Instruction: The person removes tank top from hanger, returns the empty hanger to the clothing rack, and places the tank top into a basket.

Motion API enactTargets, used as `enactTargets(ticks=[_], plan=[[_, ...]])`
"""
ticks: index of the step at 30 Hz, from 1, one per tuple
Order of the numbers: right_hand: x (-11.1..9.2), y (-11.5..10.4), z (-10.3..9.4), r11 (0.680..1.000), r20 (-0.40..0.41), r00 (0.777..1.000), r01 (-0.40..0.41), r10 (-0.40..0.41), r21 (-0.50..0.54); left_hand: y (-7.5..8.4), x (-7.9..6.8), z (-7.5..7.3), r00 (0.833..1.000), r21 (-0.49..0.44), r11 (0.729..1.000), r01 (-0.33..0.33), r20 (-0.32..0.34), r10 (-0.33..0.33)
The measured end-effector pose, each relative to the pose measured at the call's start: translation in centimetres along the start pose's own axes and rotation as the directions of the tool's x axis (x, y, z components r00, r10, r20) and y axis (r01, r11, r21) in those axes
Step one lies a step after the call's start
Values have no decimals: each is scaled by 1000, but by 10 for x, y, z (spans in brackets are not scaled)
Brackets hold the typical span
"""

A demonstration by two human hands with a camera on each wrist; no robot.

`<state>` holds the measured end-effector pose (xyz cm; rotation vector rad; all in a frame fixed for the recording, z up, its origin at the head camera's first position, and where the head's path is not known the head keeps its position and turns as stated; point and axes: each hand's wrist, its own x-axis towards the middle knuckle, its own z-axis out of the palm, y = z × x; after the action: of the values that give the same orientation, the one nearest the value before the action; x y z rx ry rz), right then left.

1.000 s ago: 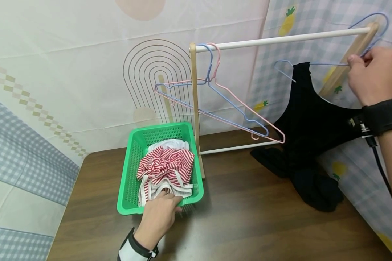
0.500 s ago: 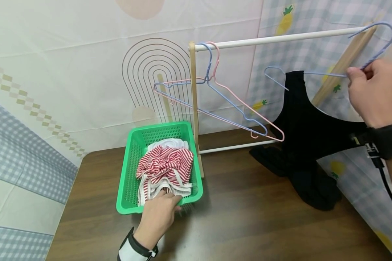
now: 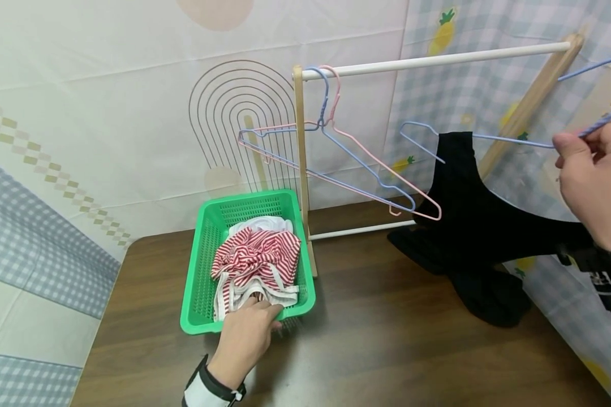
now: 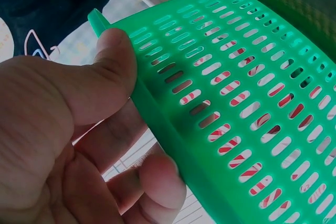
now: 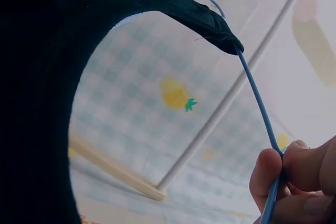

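Note:
My left hand (image 3: 249, 336) grips the near rim of a green plastic basket (image 3: 188, 299), thumb outside and fingers inside. In it lie a red-and-white striped garment (image 3: 257, 257) and some white cloth (image 3: 262, 223). On the right, my right hand (image 3: 598, 186) pinches a blue wire hanger (image 3: 514, 141) just below its hook. A black garment (image 3: 453, 209) hangs from it by a strap, its lower part resting on the table. In the right wrist view, thumb and fingers close on the hanger wire (image 5: 260, 98). The hook runs partly out of the head view.
A wooden rack with a white top rail (image 3: 438, 59) stands behind, one post (image 3: 300, 130) beside the basket. A blue hanger (image 3: 323, 99) and a pink hanger (image 3: 337, 99) hang at its left end. The brown table (image 3: 377, 339) borders curtains.
My right hand has moved down and to the right, drawing the blue hanger and black garment's strap lower and away from the rail. My left hand has stayed on the basket rim.

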<state>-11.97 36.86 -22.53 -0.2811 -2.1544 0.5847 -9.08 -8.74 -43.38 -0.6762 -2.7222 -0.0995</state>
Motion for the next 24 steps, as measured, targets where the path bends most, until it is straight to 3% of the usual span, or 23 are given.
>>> enactTargets(ticks=[11,18,24], plan=[[-34,-1,-15,986,-62,995,90,-82,140,0,0,0,1000,-8,1000,0,15,0],[-52,-3,-23,982,-82,989,133,-123,134,0,1,0,1000,-10,1000,8,24,-7],[-67,-2,-32,983,-45,989,145,-140,110,0,0,0,1000,-11,1000,7,21,-7]])
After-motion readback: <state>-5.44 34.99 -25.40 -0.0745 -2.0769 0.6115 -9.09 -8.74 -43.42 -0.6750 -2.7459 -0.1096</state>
